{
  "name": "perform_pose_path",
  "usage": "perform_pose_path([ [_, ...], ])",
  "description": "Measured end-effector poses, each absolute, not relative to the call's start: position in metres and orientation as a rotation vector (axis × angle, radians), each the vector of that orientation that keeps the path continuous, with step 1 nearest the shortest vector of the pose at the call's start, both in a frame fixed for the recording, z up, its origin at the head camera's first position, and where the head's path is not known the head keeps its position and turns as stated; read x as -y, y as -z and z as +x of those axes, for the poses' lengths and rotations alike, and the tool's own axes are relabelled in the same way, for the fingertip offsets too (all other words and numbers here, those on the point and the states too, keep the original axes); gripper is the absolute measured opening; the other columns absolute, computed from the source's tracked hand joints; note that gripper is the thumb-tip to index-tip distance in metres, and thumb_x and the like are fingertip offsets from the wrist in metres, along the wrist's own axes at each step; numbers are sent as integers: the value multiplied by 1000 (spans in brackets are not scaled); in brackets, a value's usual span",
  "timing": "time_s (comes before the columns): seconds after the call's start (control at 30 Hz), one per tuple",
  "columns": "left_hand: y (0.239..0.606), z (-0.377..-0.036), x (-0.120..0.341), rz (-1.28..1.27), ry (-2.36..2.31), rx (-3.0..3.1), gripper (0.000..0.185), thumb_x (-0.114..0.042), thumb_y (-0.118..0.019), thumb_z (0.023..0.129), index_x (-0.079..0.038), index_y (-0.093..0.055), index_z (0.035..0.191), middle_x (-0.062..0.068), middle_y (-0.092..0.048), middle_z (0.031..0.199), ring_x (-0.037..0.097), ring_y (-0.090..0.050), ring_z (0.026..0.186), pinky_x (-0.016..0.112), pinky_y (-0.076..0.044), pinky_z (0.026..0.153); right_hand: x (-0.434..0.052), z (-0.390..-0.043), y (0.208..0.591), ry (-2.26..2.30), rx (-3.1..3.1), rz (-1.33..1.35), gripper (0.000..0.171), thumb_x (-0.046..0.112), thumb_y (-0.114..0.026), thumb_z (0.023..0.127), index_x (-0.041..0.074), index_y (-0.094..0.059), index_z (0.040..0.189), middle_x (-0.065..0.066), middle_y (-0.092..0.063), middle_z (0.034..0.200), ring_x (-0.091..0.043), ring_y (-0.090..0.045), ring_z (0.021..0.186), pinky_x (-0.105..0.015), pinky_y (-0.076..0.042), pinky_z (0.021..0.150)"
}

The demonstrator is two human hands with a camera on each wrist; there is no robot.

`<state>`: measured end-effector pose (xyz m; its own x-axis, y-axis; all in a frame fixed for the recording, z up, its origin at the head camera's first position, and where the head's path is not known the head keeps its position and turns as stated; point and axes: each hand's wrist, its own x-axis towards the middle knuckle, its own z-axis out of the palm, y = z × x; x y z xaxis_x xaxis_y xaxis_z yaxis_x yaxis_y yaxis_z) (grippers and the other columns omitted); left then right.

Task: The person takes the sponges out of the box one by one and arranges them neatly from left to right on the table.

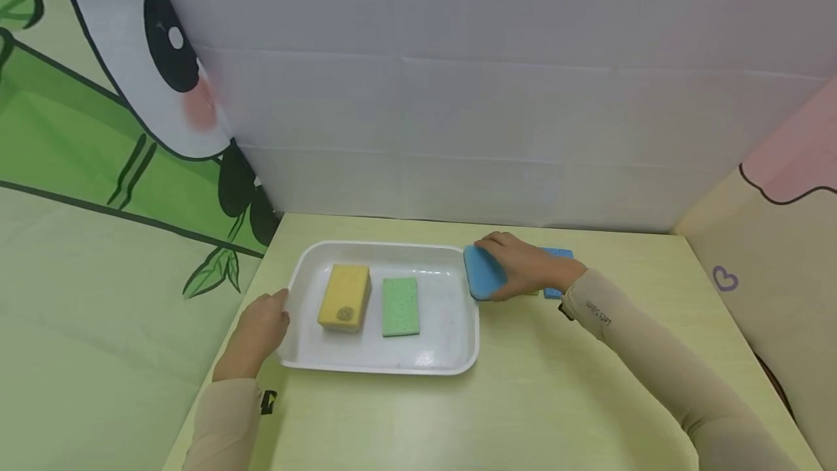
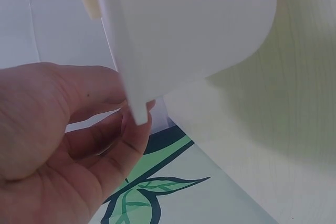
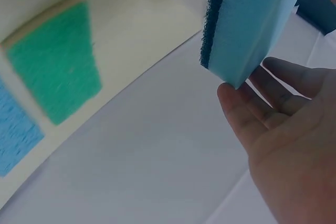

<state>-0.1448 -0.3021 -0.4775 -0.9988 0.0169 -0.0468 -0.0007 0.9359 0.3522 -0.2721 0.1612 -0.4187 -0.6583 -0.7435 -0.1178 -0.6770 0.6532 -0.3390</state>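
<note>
My right hand (image 1: 526,267) grips a thick blue sponge (image 1: 482,272) by its sides, held tilted just off the right end of a white tray (image 1: 379,368). In the right wrist view the blue sponge (image 3: 252,19) shows a dark scouring face, with my fingers (image 3: 273,108) under it. The tray holds a yellow sponge (image 1: 344,295) and a flat green sponge (image 1: 400,306) side by side. At the tray's left rim, my left hand (image 1: 261,325) touches it with loosely extended fingers (image 2: 105,140). The tray (image 2: 184,24) fills the top of the left wrist view.
A flat blue sponge (image 1: 559,254) lies on the table behind my right hand, and beside this blue sponge (image 3: 16,129) lies a green scouring sponge (image 3: 55,61). White and printed panels wall the yellow-green table (image 1: 523,413) on three sides.
</note>
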Motion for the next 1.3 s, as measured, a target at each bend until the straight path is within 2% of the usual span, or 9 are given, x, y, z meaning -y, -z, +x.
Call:
perform_pose_path([
  [0.37, 483, -147, 302, 52, -545, -3078, 41, 6, -57, 91, 22, -49, 128, 38, -59, 103, 51, -60, 97, 58, -54, 83, -227, -285, 422, 412, -2661, -995, 107, 42, -87, 74, 0, -29, 154, -19, -32, 151, -35, -38, 134, -52, -44, 104],
  [0.5, 484, -148, 297, 42, -539, -3093, 41, 7, -58, 91, 22, -49, 128, 38, -59, 103, 51, -61, 96, 58, -54, 82, -252, -295, 427, 426, -2685, -979, 109, 41, -88, 73, -3, -28, 153, -23, -31, 151, -39, -37, 134, -56, -44, 102],
  [0.7, 482, -149, 291, -7, -542, -3076, 42, 7, -57, 92, 21, -48, 130, 37, -59, 103, 50, -61, 96, 57, -54, 82, -288, -308, 433, 414, -2713, -929, 104, 33, -86, 77, -7, -26, 152, -29, -25, 151, -45, -33, 134, -62, -44, 99],
  [1.03, 483, -152, 285, -61, -546, -3057, 43, 6, -56, 92, 20, -47, 132, 37, -58, 104, 50, -60, 97, 58, -54, 83, -341, -331, 437, 447, -2742, -857, 102, 25, -84, 78, -10, -23, 151, -34, -21, 151, -51, -24, 136, -69, -33, 104],
  [1.2, 483, -154, 280, -77, -557, -3062, 43, 6, -56, 92, 21, -46, 132, 37, -58, 104, 50, -60, 98, 59, -53, 85, -364, -344, 451, 463, -2770, -828, 99, 20, -83, 77, -11, -23, 150, -32, -22, 150, -50, -28, 132, -67, -38, 99],
  [1.3, 482, -154, 278, -87, -558, -3058, 44, 6, -55, 92, 21, -46, 132, 38, -58, 105, 51, -60, 99, 59, -53, 86, -373, -349, 458, 482, -2781, -811, 98, 19, -82, 76, -12, -25, 149, -33, -27, 146, -49, -34, 124, -65, -43, 90],
])
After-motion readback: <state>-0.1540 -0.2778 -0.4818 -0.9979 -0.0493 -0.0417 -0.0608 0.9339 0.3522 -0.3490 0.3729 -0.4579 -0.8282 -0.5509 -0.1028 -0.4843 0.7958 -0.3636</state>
